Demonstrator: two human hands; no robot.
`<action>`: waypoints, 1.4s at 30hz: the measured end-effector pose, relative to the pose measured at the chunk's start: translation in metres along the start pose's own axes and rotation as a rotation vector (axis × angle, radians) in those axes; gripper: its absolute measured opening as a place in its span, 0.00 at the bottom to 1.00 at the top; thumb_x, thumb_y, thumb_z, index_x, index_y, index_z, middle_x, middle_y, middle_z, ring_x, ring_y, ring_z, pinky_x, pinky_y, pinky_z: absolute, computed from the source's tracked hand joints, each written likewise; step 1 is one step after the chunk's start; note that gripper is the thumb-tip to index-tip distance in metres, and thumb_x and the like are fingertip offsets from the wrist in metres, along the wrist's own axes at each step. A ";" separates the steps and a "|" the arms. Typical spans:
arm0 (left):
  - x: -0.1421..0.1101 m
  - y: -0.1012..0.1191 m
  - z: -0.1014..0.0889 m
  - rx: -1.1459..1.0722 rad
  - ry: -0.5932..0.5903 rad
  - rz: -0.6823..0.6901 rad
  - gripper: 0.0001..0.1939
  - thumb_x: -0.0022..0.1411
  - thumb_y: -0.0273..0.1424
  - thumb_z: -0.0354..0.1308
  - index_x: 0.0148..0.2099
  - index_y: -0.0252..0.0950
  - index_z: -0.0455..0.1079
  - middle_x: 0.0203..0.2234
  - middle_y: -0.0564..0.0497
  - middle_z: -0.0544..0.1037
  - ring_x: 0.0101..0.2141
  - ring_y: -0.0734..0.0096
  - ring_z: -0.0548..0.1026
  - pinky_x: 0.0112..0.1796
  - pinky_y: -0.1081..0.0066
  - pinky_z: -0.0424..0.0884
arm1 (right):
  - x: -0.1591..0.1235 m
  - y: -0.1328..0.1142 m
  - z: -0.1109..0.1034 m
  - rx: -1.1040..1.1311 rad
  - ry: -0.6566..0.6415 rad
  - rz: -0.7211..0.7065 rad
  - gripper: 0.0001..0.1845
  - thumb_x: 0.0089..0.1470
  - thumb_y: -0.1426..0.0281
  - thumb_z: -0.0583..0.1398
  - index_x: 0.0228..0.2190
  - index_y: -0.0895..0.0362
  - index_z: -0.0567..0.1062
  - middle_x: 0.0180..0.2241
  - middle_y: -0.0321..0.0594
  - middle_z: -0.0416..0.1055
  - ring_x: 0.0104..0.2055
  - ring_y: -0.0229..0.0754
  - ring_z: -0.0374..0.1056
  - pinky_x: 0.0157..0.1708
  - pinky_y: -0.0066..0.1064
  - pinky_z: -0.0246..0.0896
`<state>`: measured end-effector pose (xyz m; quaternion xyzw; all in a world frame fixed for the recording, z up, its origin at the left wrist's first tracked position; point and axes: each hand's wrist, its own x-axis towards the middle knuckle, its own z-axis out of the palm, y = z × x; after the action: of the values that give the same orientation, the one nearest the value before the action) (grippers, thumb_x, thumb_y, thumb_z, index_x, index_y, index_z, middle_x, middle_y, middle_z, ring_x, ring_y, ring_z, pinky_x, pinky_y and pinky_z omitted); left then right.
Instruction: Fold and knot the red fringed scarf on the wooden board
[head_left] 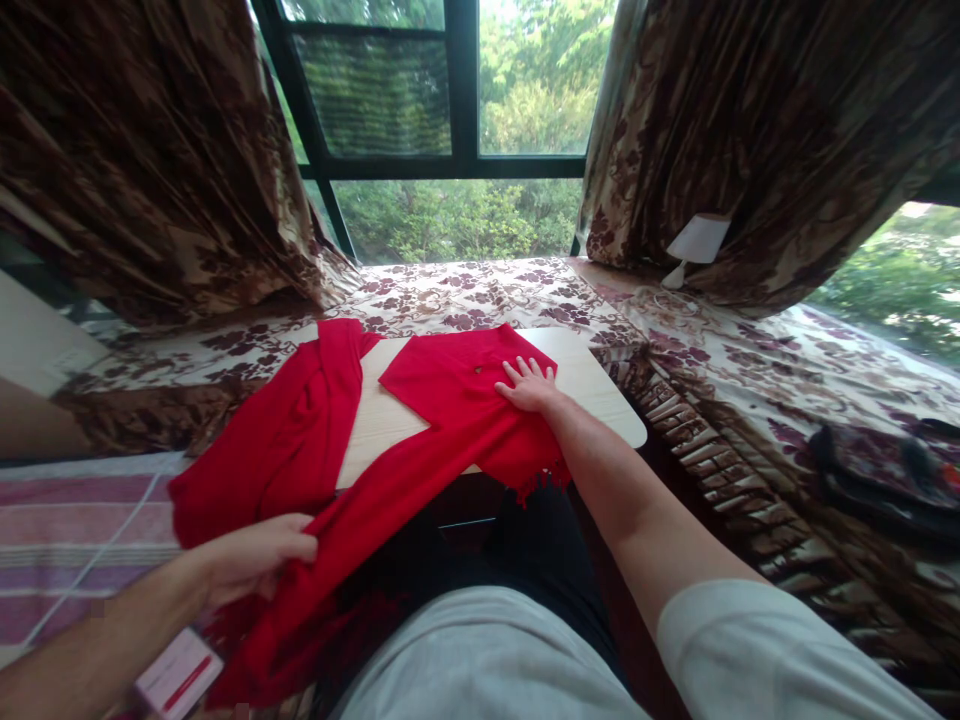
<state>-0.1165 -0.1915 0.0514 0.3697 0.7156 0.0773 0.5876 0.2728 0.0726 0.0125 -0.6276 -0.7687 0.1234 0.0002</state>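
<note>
A red fringed scarf [442, 400] lies partly over a pale wooden table [600, 390], with one part stretched toward me and down at the left. My right hand [529, 384] rests flat on it, fingers spread, near the table's right half. At the lower left, my left hand [262, 555] pinches the edge of the stretched part. Fringe hangs over the table's near edge beside my right forearm. Another bunched mass of the red cloth [277, 440] drapes over the table's left end; whether it joins the rest cannot be seen.
A floral-covered sill [480, 290] runs behind the table below the window. To the right stand a small white lamp [697, 240] and a dark bag-like item [885, 480]. A striped bedspread [75, 530] and a pink-and-white box [180, 675] are at the left.
</note>
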 end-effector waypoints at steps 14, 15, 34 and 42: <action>0.085 0.161 0.073 0.621 0.616 0.737 0.15 0.63 0.39 0.51 0.43 0.35 0.73 0.40 0.43 0.82 0.40 0.63 0.79 0.41 0.70 0.69 | -0.001 0.000 -0.002 -0.023 -0.014 0.025 0.45 0.58 0.37 0.41 0.70 0.42 0.42 0.73 0.36 0.28 0.73 0.55 0.24 0.66 0.60 0.21; 0.093 0.171 0.077 0.654 0.612 0.695 0.17 0.63 0.41 0.52 0.42 0.34 0.74 0.39 0.41 0.82 0.40 0.60 0.79 0.40 0.69 0.69 | -0.001 0.000 -0.002 -0.019 -0.011 0.025 0.45 0.58 0.37 0.41 0.70 0.42 0.42 0.73 0.36 0.28 0.73 0.55 0.24 0.66 0.60 0.21; 0.123 0.189 0.063 0.566 0.686 0.659 0.10 0.64 0.35 0.52 0.39 0.35 0.71 0.36 0.44 0.80 0.38 0.64 0.76 0.39 0.70 0.67 | 0.001 0.008 0.003 0.113 0.101 0.052 0.41 0.63 0.47 0.44 0.69 0.55 0.51 0.72 0.46 0.38 0.73 0.48 0.34 0.68 0.52 0.26; 0.120 0.173 0.077 0.757 0.680 0.583 0.14 0.66 0.39 0.48 0.44 0.38 0.70 0.36 0.41 0.80 0.40 0.55 0.79 0.39 0.65 0.69 | 0.011 0.002 -0.014 0.125 0.171 0.102 0.30 0.66 0.53 0.45 0.60 0.53 0.68 0.66 0.46 0.59 0.68 0.52 0.53 0.65 0.54 0.44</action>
<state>0.0241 -0.0183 0.0286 0.6900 0.7103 0.0890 0.1066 0.2744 0.0859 0.0245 -0.6729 -0.7237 0.1170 0.0986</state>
